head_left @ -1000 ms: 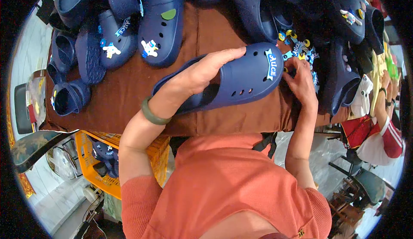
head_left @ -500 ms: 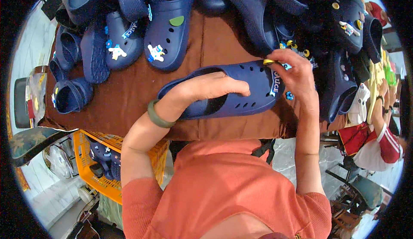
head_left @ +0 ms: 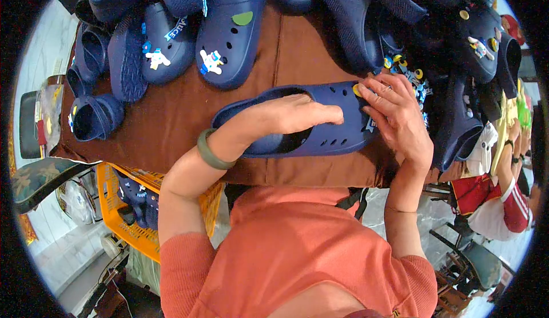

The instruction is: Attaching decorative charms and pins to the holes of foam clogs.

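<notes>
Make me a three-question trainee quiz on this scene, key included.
1. What colour is the small piece at the fingertips of the right hand?
2. True or false: the left hand is holding the blue clog.
3. Where is the orange crate?
A) At the person's left
B) At the person's right
C) Beyond the far clogs

Key: 1. Yellow; 2. True; 3. A

On the cloth-covered table (head_left: 309,55), a clog (head_left: 343,133) lies toe rightward — left hand (head_left: 294,114) across its opening, right hand (head_left: 398,112) at its toe. Shoe charms (head_left: 423,92) lie behind the right hand; other clogs (head_left: 231,40) crowd the back and sides — more sit in a crate (head_left: 137,242) at the person's left.
</notes>
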`<state>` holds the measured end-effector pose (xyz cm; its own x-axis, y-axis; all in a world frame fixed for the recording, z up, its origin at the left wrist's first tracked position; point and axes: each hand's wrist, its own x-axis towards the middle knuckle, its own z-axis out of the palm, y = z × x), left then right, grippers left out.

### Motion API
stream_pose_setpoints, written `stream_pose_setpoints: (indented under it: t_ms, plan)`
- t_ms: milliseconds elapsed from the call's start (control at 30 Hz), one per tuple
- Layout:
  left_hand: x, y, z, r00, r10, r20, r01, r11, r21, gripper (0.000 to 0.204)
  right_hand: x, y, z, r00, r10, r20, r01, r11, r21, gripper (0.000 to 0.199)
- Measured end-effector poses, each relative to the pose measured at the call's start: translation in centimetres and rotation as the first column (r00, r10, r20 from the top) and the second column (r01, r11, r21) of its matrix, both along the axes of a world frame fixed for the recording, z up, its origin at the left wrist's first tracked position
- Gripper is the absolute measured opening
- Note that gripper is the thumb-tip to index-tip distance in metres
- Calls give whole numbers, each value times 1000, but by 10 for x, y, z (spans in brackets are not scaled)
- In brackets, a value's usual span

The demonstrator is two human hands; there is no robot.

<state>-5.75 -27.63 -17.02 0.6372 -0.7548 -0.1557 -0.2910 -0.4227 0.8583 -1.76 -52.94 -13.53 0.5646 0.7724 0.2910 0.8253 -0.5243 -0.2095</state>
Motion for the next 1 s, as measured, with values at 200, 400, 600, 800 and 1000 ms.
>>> stream_pose_setpoints:
  t_ms: [200,400,600,800,1000]
  plan:
    - [0,3,-4,1000,-12,25,15,996,-93,28,8,-5,-8,1000,26,17,-26,999,48,30]
    - [-2,4,-14,999,-18,-48,13,996,-92,30,13,-6,-17,994,22,-105,-2,982,190,26]
    - [-5,6,-36,972,15,236,51,961,-270,32,11,-6,-18,955,-39,-293,104,972,212,27]
    - [-2,6,-24,992,-19,129,38,988,-150,31,13,-12,-22,917,-33,-397,131,966,223,29]
    - [1,-3,-9,998,24,-58,-31,991,-132,25,10,-7,-25,930,-143,-339,229,947,228,24]
